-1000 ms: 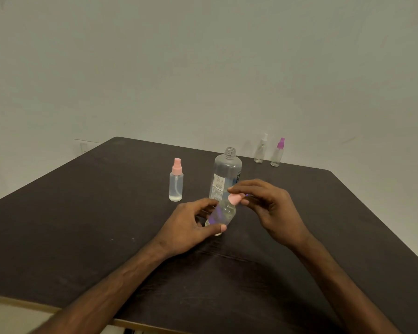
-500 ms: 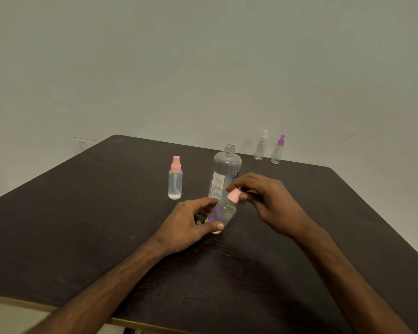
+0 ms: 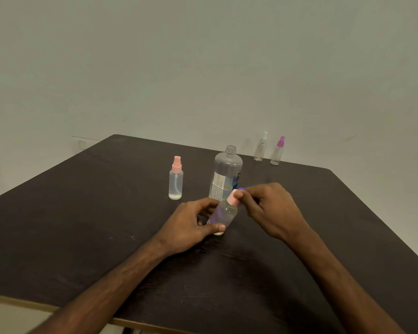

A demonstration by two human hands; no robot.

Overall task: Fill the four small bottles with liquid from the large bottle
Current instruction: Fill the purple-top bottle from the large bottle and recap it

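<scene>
My left hand (image 3: 188, 225) grips a small clear bottle (image 3: 223, 214) tilted to the right just above the dark table (image 3: 82, 225). My right hand (image 3: 268, 208) pinches its pink spray cap (image 3: 233, 198); something blue peeks out by the fingertips. The large clear bottle (image 3: 226, 174) stands uncapped right behind, with liquid low in it. A small bottle with a pink spray cap (image 3: 176, 179) stands to its left with liquid inside. Two more small bottles stand at the far edge, one with a white cap (image 3: 260, 148) and one with a purple cap (image 3: 277, 151).
A grey wall rises behind the table. The table's front edge runs across the bottom left, and its right edge slopes down at the right.
My right hand's fingers have shifted round the pink cap, and the small bottle stays tilted in my left hand. The other bottles have not moved.
</scene>
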